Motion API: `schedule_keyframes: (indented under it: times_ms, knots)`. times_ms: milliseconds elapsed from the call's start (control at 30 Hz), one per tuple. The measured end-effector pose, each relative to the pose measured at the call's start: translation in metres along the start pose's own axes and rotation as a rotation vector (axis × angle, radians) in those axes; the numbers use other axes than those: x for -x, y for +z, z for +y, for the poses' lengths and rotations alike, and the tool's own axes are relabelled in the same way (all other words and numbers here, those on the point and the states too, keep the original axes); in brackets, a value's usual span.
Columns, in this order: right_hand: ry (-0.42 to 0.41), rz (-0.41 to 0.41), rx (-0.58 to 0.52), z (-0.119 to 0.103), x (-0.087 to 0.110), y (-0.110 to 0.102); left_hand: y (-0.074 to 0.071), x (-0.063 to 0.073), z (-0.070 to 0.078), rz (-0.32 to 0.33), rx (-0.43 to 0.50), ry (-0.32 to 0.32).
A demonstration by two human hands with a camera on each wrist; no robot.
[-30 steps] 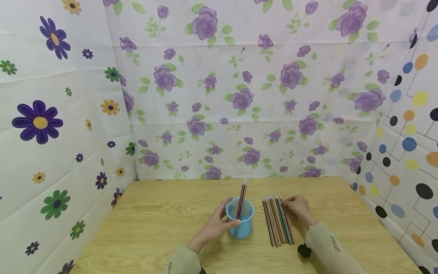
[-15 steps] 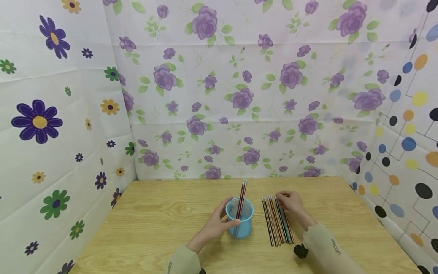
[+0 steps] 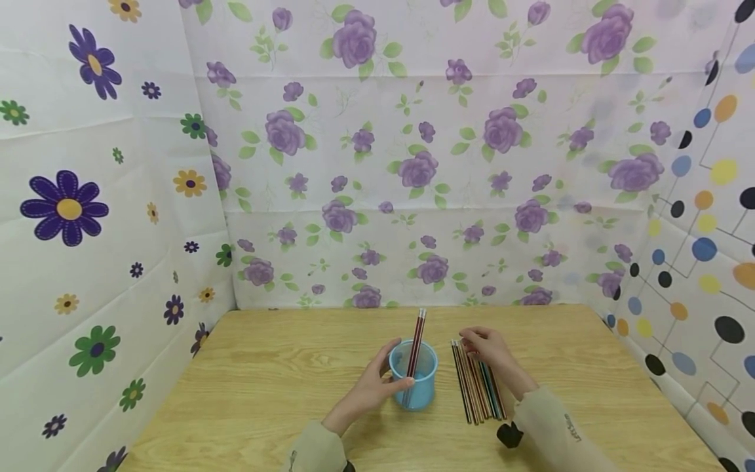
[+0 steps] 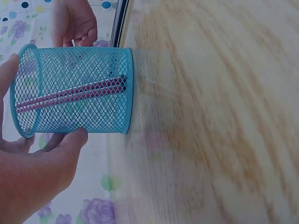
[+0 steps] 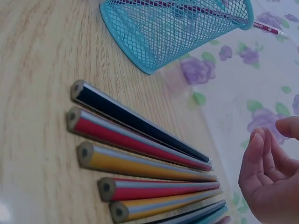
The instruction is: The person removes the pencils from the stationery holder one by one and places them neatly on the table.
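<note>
My left hand (image 3: 371, 390) holds a light blue mesh pencil cup (image 3: 423, 395), its thumb and fingers spread round the side. The cup stands upright on the table, and two dark red striped pencils (image 3: 417, 337) lean inside it, white-tipped ends up. To the right lies a row of several pencils (image 3: 472, 393) in black, red, yellow and teal. Over the far ends of that row is my right hand (image 3: 488, 347), covering some of the tips. In the right wrist view, its fingers (image 5: 254, 163) are loosely bent with the thumb apart and nothing between them.
The wood-grain table (image 3: 283, 373) carries the cup and the pencil row. Beyond its back edge hangs a purple-flowered cloth (image 3: 377, 262), with patterned cloths at both sides. A small black object (image 3: 510, 434) shows beside the right sleeve (image 3: 551, 419).
My right hand has moved left across the far ends of the pencils, from the row's right end towards its left. The left hand and the cup have stayed in place.
</note>
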State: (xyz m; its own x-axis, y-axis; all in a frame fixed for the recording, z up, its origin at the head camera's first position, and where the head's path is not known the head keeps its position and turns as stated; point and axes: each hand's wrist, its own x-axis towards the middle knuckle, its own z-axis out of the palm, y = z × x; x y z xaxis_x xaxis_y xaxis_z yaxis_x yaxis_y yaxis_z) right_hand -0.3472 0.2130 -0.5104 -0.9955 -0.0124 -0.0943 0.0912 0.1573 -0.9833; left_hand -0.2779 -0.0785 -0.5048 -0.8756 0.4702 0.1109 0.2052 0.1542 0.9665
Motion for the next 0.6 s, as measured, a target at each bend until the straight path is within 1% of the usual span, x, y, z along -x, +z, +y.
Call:
schedule_keyframes:
  times_ms: [100, 200, 367, 433, 600]
  knots:
    - [0.003, -0.008, -0.03, -0.001, 0.001, 0.003, 0.0, 0.001, 0.001, 0.001, -0.002, -0.004]
    - [-0.011, -0.028, -0.08, 0.0, 0.002, 0.005, 0.001, 0.001, 0.002, 0.003, -0.005, -0.005]
    - [-0.062, -0.105, -0.142, 0.0, 0.002, 0.011, 0.001, 0.001, 0.002, 0.007, -0.009, -0.005]
    - [-0.087, -0.142, -0.142, -0.001, 0.003, 0.013, 0.001, 0.0, 0.002, 0.008, -0.008, -0.006]
    - [-0.126, -0.187, -0.121, -0.004, 0.005, 0.018, 0.001, 0.0, 0.001, 0.007, -0.004, -0.004]
